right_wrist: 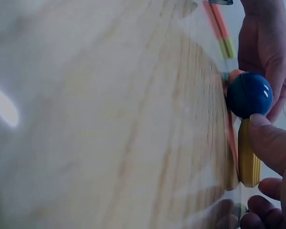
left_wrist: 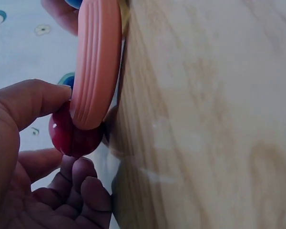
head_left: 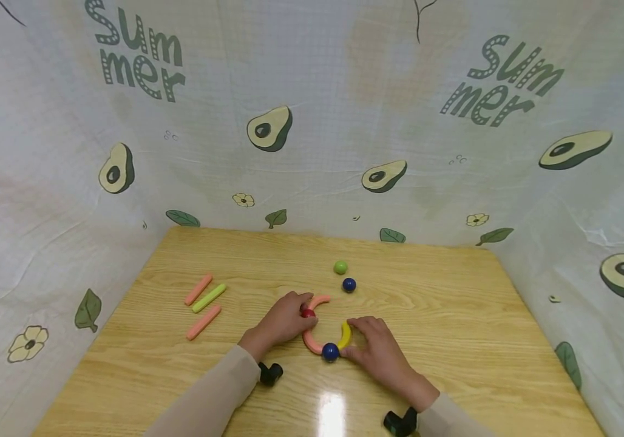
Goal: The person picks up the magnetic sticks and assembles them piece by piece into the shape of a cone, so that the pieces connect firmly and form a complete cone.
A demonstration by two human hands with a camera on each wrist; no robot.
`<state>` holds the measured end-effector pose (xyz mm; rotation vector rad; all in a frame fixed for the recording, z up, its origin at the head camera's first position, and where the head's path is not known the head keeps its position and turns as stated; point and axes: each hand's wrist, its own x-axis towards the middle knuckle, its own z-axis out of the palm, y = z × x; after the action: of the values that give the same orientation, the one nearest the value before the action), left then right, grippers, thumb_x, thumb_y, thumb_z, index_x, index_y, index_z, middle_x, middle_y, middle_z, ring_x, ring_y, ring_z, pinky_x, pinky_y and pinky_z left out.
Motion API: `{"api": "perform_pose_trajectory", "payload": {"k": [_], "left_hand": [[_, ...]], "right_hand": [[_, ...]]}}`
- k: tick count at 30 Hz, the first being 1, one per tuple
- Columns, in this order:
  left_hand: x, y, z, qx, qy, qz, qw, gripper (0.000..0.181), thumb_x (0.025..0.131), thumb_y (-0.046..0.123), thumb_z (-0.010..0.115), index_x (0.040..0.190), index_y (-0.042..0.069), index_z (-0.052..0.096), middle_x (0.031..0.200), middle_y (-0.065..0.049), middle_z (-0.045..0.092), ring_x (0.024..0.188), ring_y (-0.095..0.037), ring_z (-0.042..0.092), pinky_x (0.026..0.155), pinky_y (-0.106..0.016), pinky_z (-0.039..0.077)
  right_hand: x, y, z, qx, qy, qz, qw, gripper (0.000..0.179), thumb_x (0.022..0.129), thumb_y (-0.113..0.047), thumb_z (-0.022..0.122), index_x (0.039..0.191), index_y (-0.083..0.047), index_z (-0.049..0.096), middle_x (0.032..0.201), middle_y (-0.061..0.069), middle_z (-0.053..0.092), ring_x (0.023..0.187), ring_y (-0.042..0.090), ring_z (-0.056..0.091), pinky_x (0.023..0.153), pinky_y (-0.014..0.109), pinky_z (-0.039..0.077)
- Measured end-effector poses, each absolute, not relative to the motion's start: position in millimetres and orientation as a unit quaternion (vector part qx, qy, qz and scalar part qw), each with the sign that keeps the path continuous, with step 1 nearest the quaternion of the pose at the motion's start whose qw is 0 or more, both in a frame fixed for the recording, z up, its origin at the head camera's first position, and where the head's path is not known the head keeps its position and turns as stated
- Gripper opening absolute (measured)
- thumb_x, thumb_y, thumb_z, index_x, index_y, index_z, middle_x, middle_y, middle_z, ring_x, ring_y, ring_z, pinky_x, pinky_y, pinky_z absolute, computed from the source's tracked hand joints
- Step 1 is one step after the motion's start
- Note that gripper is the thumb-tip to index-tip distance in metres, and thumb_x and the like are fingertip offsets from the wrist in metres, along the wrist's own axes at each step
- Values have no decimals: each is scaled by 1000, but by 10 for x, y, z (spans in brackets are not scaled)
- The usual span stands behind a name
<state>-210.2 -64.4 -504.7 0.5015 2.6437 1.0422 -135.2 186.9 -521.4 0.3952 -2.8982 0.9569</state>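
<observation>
A ring-like chain with a gap at its far right lies on the wooden table. My left hand pinches a red ball between thumb and fingers, where two pink curved pieces meet. One pink curved piece arcs away at the far side; the other pink curved piece bends toward a blue ball at the near side. A yellow curved piece joins that blue ball from the right. Around the yellow piece, my right hand has its thumb by the blue ball and a fingertip at the far end.
Two pink sticks and a yellow-green stick lie on the table's left. Beyond the chain are a green ball and another blue ball. Printed cloth hangs around the table at its back and sides.
</observation>
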Motion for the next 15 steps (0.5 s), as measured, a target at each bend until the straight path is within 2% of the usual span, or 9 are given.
{"api": "perform_pose_trajectory", "payload": {"k": [3, 5, 7, 11, 13, 15], "left_hand": [[-2091, -677, -5040, 175, 909, 354, 131, 64, 96, 31, 72, 153, 6, 56, 124, -9, 63, 95, -17, 55, 82, -34, 46], [-2084, -698, -5037, 174, 909, 355, 133, 61, 97, 32, 72, 151, 7, 58, 124, -9, 63, 98, -17, 55, 85, -36, 47], [-2076, -719, -5032, 178, 909, 354, 131, 58, 97, 31, 73, 148, 7, 60, 117, -6, 63, 98, -17, 53, 85, -36, 46], [-2041, -746, -5013, 177, 906, 359, 138, 48, 96, 30, 76, 136, 5, 66, 86, -1, 58, 77, -15, 51, 70, -31, 43], [-2009, -758, -4991, 169, 904, 364, 148, 50, 95, 31, 77, 136, 4, 65, 77, 1, 54, 67, -13, 48, 63, -28, 40], [-1970, -770, -4963, 158, 902, 367, 163, 56, 95, 33, 79, 139, 3, 62, 74, 1, 54, 63, -13, 47, 59, -27, 38]], "right_hand": [[-1379, 1867, -5214, 122, -943, 309, 32, 54, 87, -33, 89, 134, -12, 71, 125, 2, 68, 117, 21, 60, 103, 47, 52], [-1399, 1870, -5215, 121, -942, 311, 31, 51, 89, -32, 87, 134, -14, 72, 124, 2, 68, 117, 21, 61, 102, 46, 52], [-1414, 1875, -5211, 121, -941, 313, 32, 47, 92, -30, 84, 135, -16, 72, 122, 1, 68, 117, 21, 61, 102, 47, 52], [-1444, 1888, -5199, 124, -941, 313, 38, 40, 95, -26, 81, 134, -17, 72, 120, 2, 67, 116, 23, 62, 100, 48, 53], [-1462, 1893, -5194, 122, -942, 311, 40, 38, 98, -23, 78, 134, -17, 72, 120, 3, 67, 115, 23, 62, 99, 48, 54], [-1480, 1892, -5182, 117, -941, 315, 39, 36, 100, -22, 76, 135, -15, 72, 120, 4, 67, 112, 22, 62, 97, 47, 54]]}}
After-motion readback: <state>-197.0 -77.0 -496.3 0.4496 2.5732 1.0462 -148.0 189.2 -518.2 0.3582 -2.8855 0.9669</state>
